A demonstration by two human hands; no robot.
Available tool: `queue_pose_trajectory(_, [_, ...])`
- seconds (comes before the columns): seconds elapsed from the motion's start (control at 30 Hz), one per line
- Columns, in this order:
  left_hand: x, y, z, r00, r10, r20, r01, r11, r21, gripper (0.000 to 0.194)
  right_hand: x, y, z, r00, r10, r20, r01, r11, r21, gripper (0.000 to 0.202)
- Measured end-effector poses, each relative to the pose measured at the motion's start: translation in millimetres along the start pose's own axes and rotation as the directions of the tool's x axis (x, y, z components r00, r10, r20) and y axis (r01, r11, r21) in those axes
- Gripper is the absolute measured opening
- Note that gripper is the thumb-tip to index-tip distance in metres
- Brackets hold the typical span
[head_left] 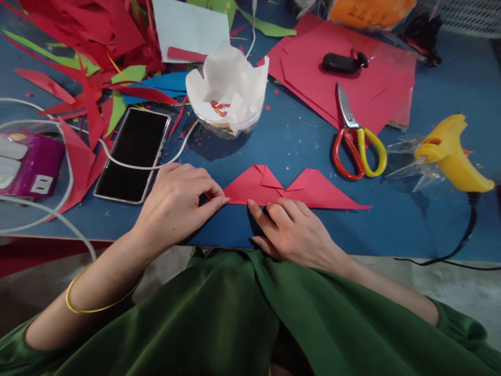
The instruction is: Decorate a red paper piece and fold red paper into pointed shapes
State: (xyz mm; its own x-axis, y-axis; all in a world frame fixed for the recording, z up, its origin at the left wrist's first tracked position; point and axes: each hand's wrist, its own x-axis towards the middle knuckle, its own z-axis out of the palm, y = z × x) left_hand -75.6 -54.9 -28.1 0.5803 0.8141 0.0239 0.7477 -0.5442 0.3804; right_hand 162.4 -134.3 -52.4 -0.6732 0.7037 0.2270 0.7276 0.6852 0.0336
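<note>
A folded piece of red paper [250,185] lies flat near the front edge of the blue table, with two peaks and a notch between them. Its right end tapers to a thin point. My left hand [182,201] pinches the paper's left corner between thumb and fingertips. Along the lower edge, my right hand [293,227] rests its index fingertip on the paper near the middle, the other fingers loosely bent and the thumb at the table edge. Just beyond the left hand lies a black-screened phone [135,154] with a white cable across it.
Scissors [350,136] with red and yellow handles lie partly on stacked red sheets [305,68], near a yellow glue gun [450,156]. A paper-lined plastic bowl [230,99] holds scraps. Coloured offcuts [113,42] crowd the back left, and a purple power strip [39,162] sits at left.
</note>
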Motion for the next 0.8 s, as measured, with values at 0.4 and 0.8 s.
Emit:
queue_pose_trajectory(0.4, [-2,-5,-1.3,1.0,0.015,-0.026,-0.015,1.0,0.017,0.026,6,-1,-5,0.999,-0.012,0.039,0.013,1.0,-0.028,0.058])
queue_pose_trajectory(0.8, [-3,-8,-0.9,0.999,0.019,-0.034,-0.018,0.999,0.033,0.029,17,-1,-6,0.993,-0.039,0.109,0.042,0.999,-0.028,0.06])
